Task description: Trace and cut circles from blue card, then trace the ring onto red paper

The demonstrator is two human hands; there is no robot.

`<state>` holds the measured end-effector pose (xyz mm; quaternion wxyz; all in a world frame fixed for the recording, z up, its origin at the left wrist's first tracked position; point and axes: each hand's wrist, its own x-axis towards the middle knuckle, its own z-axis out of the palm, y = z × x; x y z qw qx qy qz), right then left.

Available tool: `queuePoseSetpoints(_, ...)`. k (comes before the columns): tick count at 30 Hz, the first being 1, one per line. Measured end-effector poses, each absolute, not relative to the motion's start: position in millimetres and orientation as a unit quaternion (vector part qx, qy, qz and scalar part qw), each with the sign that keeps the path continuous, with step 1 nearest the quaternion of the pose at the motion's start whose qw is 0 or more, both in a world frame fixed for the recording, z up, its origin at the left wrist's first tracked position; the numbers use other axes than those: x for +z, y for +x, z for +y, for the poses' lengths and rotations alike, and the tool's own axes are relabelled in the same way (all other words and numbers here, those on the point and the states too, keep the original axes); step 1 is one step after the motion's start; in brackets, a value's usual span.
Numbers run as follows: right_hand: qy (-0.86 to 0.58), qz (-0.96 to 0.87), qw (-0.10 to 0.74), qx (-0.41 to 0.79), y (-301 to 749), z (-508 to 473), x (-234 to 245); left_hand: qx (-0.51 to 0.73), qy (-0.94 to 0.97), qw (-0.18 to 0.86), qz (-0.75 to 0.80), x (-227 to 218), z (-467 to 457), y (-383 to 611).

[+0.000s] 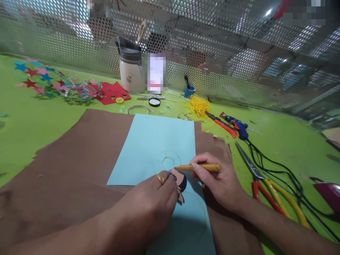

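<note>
A light blue sheet of paper [159, 136] lies on large brown paper [101, 141]. It bears a drawn small circle with a wider ring of marks around it, and a long curved line nearer me. My left hand [155, 198], with a gold ring on one finger, grips a small cutout [179, 177] in peach and dark blue against the sheet; part of it is hidden by the fingers. In my right hand [215, 177] is an ochre marker [204, 167], its tip at the cutout's upper edge beside the circle.
Scissors [256, 173], a blue glue gun [239, 127] with a black cord and an orange-handled cutter [223, 125] lie at right. Behind are yellow shreds [199, 106], a white jar [130, 72] and red paper [114, 92]. Star garlands [39, 78] lie left. Perforated metal [172, 39] borders the green table.
</note>
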<state>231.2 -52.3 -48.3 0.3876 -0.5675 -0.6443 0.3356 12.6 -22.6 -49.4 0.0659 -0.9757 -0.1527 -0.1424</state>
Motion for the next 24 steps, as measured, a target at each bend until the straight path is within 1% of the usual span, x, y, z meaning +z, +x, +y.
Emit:
queuePoseSetpoints(6, -0.566, -0.648, 0.391, 0.327, 229.7, -51.8, -46.6, -0.124, -0.976, 0.093, -0.152, -51.2, -24.5, 12.1)
queuePoseSetpoints(12, -0.561, -0.65, 0.394, 0.328, 229.5, -51.8, -46.3, -0.14, -0.97, 0.133, -0.148, -56.6, -26.0, 12.7)
queuePoseSetpoints(21, -0.56, -0.654, 0.397, 0.32, 229.2, -52.2, -49.1, -0.133, -0.972, 0.108, -0.159, -59.3, -28.1, 11.8)
queuePoseSetpoints(24, -0.561, -0.655, 0.398, 0.313, 228.8, -51.7, -48.5, -0.137, -0.971, 0.114, -0.157, -59.7, -28.7, 12.4)
